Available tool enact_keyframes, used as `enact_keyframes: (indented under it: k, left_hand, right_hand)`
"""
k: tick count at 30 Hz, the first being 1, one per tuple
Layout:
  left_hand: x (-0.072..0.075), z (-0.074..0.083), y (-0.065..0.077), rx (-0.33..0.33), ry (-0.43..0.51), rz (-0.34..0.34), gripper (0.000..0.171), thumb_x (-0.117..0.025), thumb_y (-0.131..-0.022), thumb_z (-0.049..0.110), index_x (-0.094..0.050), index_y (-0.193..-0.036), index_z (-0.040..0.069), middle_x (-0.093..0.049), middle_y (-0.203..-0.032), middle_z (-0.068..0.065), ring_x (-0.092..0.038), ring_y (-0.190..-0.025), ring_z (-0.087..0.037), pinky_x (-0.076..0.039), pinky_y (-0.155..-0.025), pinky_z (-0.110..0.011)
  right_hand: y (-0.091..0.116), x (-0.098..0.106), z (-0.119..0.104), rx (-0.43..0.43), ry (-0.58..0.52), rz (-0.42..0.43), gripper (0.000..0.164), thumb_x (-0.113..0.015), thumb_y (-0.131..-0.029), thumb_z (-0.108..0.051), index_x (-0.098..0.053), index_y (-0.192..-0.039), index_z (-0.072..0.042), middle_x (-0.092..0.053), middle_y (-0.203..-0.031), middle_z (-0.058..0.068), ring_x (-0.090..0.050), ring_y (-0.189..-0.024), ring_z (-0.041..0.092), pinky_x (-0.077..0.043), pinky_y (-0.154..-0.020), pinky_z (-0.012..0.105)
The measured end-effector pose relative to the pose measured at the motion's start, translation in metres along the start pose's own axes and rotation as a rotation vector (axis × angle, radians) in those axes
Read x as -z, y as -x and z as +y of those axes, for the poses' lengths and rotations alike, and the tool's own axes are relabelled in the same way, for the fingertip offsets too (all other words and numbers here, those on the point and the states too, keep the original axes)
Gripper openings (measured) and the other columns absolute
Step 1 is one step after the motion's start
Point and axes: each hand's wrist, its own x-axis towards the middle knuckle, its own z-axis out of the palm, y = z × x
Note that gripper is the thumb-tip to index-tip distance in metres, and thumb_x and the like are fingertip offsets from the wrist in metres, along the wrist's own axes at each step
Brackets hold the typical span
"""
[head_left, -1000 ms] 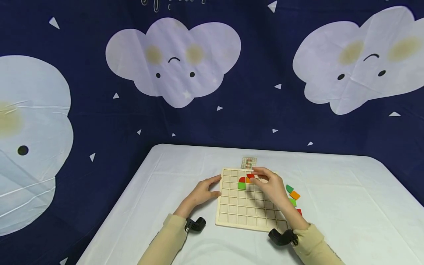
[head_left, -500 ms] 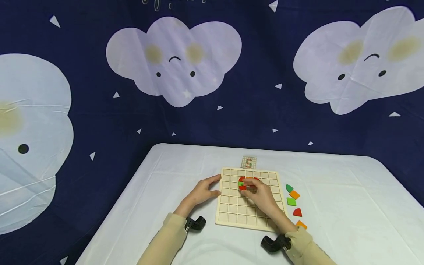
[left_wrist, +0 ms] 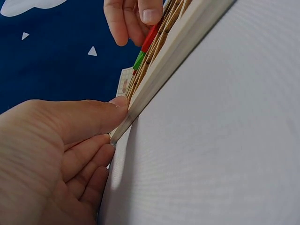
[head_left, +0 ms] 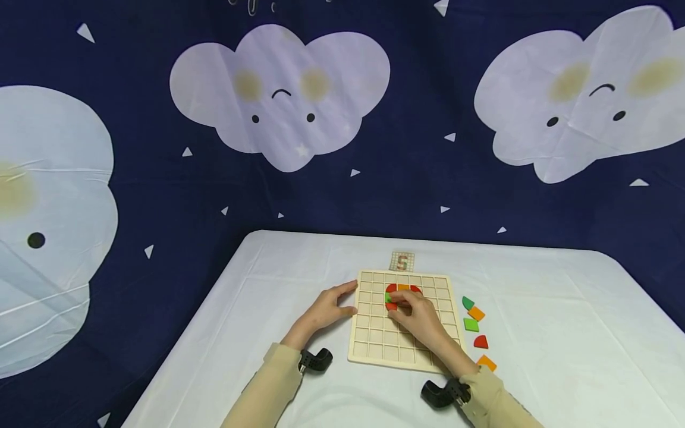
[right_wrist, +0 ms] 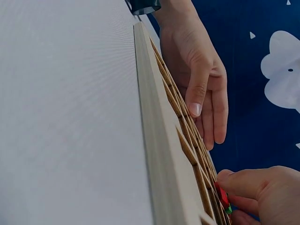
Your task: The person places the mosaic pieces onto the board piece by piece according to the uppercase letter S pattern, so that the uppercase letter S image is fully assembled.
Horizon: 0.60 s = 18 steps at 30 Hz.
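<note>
A square wooden grid board [head_left: 369, 351] lies on the table. My left hand [head_left: 322, 310] touches its left edge with thumb and fingertips, fingers fairly straight. My right hand [head_left: 420, 318] is over the board, thumb and fingertips pinching a red rounded tile [head_left: 392, 307] in the cell just below a green tile [head_left: 387, 297]. Above the green tile, a red quarter-round tile [head_left: 391, 288], an orange square tile [head_left: 404, 288] and another red tile [head_left: 416, 289] form a row. In the right wrist view, the right thumb [right_wrist: 234, 180] meets the red tile's edge.
Right of the board lie loose tiles: a dark green one [head_left: 468, 302], an orange one [head_left: 476, 313], a green one [head_left: 471, 324], a red one [head_left: 481, 342] and another orange one [head_left: 486, 362]. A small gridded card [head_left: 402, 261] with an S-shaped pattern lies behind the board.
My right hand has moved down and left from the top row to the cell below the green tile, with a red tile. The left hand has stayed at the board's edge.
</note>
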Motion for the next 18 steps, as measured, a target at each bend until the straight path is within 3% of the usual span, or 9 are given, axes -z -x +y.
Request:
enact_keyframes:
  k: [11, 18]
  left_hand:
    - [0.0003, -0.0004, -0.0006, -0.006, -0.002, 0.002, 0.064, -0.071, -0.083, 0.01, -0.043, -0.14, 0.002, -0.047, -0.14, -0.01, -0.039, -0.131, -0.025, -0.031, -0.108, -0.038]
    - [0.0001, -0.0008, -0.0002, -0.003, -0.004, 0.0, 0.064, -0.071, -0.084, 0.01, -0.043, -0.141, 0.003, -0.047, -0.14, -0.01, -0.039, -0.131, -0.024, -0.032, -0.108, -0.037]
  right_hand:
    - [-0.0004, -0.0012, 0.0019, 0.022, 0.011, 0.011, 0.032, -0.078, -0.074, -0.001, -0.067, -0.104, -0.004, -0.068, -0.095, 0.002, -0.062, -0.09, 0.022, -0.053, -0.077, 0.035]
    - [0.0005, -0.0001, -0.0016, 0.033, 0.015, -0.009, 0.031, -0.078, -0.076, -0.005, -0.068, -0.105, -0.006, -0.068, -0.095, 0.0, -0.061, -0.09, 0.019, -0.052, -0.077, 0.033]
